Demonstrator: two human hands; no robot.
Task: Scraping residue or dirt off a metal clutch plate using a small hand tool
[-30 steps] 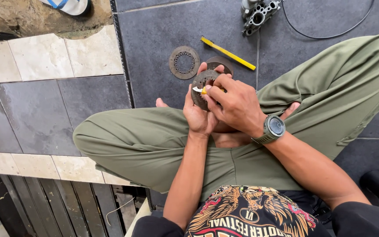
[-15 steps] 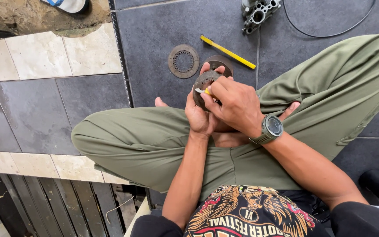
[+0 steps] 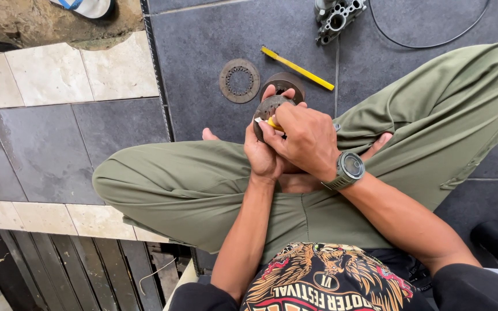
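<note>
The left hand (image 3: pixel 263 152) is clamping its grip on a round toothed metal disc (image 3: pixel 269 108), holding it over the lap. The right hand (image 3: pixel 304 138) is pinching a small yellow-handled tool (image 3: pixel 272 122) against the disc's face. Just beyond the grips, two more discs (image 3: pixel 239 80) and a yellow stick (image 3: pixel 297 68) are lying on the floor (image 3: pixel 203 52).

Rusty-brown disc (image 3: pixel 270 109), perhaps yellow-handled tool (image 3: pixel 273 123)
</note>
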